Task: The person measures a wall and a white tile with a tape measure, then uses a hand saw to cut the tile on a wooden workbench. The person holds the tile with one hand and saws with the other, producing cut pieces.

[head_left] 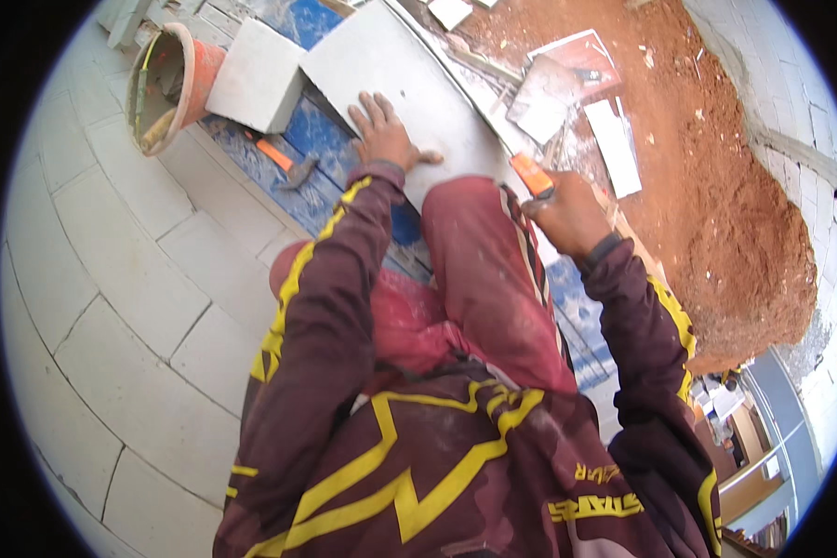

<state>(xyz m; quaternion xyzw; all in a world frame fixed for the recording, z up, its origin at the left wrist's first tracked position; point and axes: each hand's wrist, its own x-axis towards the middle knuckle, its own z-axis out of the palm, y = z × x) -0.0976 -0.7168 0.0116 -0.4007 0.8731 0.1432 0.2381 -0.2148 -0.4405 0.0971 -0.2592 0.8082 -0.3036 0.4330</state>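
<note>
A large pale block (409,79) lies on the blue boards (321,139), with my knee (465,200) against its near end. Flat on its top rests my left hand (383,138), fingers spread. My right hand (572,216) is closed round the orange and black handle of what looks like a handsaw (531,175), at the block's right edge. Its blade is hard to make out, seemingly edge-on along that side. Left of the block, an orange-handled hammer (293,167) lies on the boards.
A smaller pale block (256,79) and an orange bucket (195,79) stand at the far left. Pale block walling (126,270) fills the left side. To the right are reddish soil (725,214), a white offcut (614,144) and a red-and-white flat piece (581,60).
</note>
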